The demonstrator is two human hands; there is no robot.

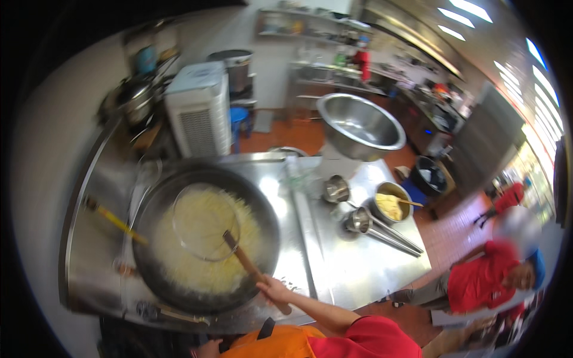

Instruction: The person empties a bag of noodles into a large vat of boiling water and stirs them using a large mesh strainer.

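A large black wok [268, 215] holds pale yellow food shreds [206, 241] under cloudy steam. My right hand [274, 290] grips the wooden handle [250, 264] of a round wire skimmer [183, 244], whose ring lies over the food. Low at the picture's bottom, beside the orange apron [277, 342], is my left hand [209, 348]; whether it holds anything cannot be told. A yellow-handled tool [118, 223] leans at the wok's left rim.
On the steel counter [358, 277] stand a metal pot [409, 201] with yellow food, metal ladles [360, 220] and a small metal cup [335, 189]. Behind is a large steel basin [394, 141]. A co-worker in red [483, 279] stands at right; a white appliance [197, 107] is behind the wok.
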